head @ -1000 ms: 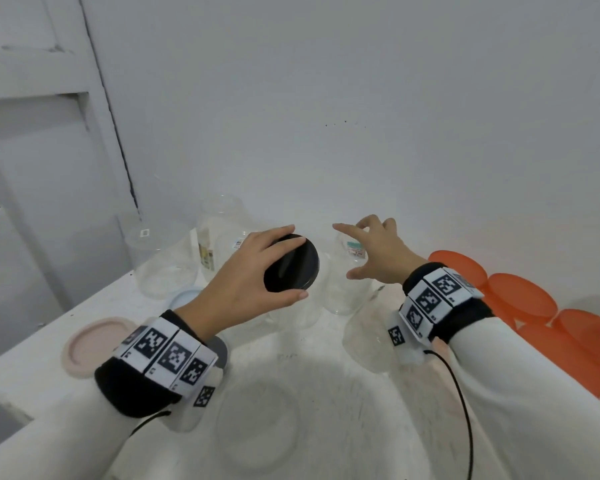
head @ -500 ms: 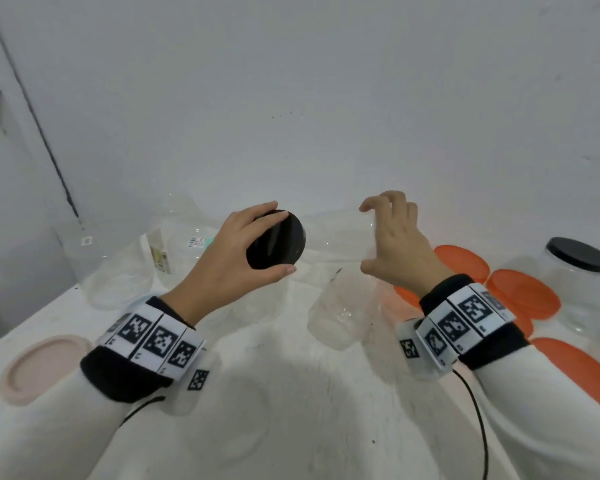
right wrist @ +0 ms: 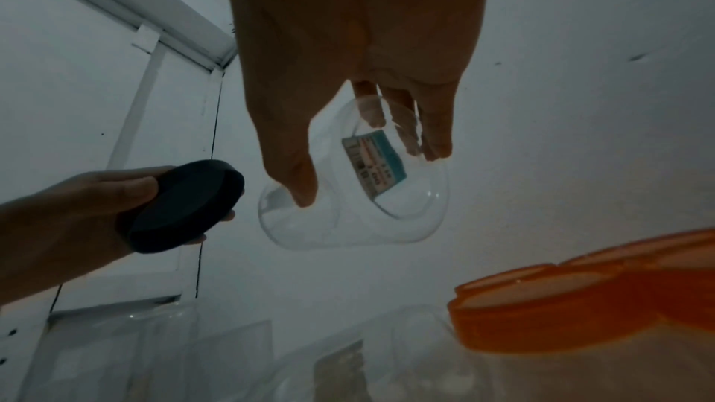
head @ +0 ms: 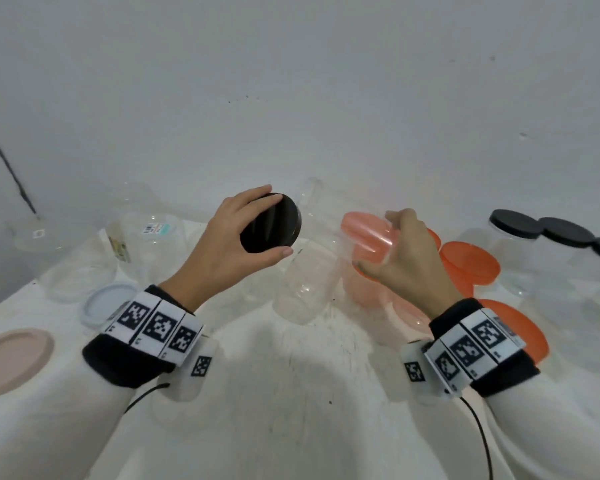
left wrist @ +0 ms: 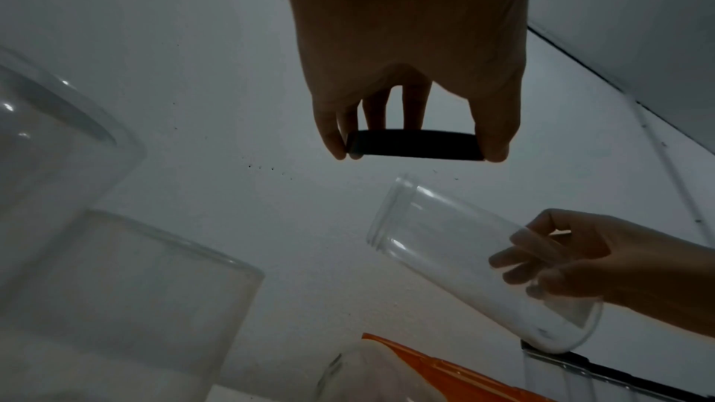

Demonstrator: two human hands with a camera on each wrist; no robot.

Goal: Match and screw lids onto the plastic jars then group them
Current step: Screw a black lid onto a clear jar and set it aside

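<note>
My left hand [head: 236, 244] grips a round black lid [head: 270, 227] by its rim, raised above the table; the lid [left wrist: 414, 146] shows edge-on in the left wrist view between thumb and fingers. My right hand [head: 406, 258] holds a clear plastic jar [head: 336, 223] near its base, lifted and tilted with its open mouth toward the lid. In the left wrist view the jar [left wrist: 460, 256] has a threaded neck. The right wrist view shows the jar [right wrist: 360, 188] with a price label on its bottom, and the lid [right wrist: 185, 207] just left of it. Lid and jar are apart.
Several open clear jars [head: 302, 289] stand on the white table [head: 291, 393]. Orange lids [head: 471, 261] lie at the right, beside jars capped with black lids [head: 515, 224]. A pink lid [head: 11, 358] and a pale blue lid [head: 108, 303] lie at the left. A wall is close behind.
My right hand has closed on a clear jar and lifted it, tilting its mouth toward the black lid. My left hand has kept the lid raised. The head view has swung right.
</note>
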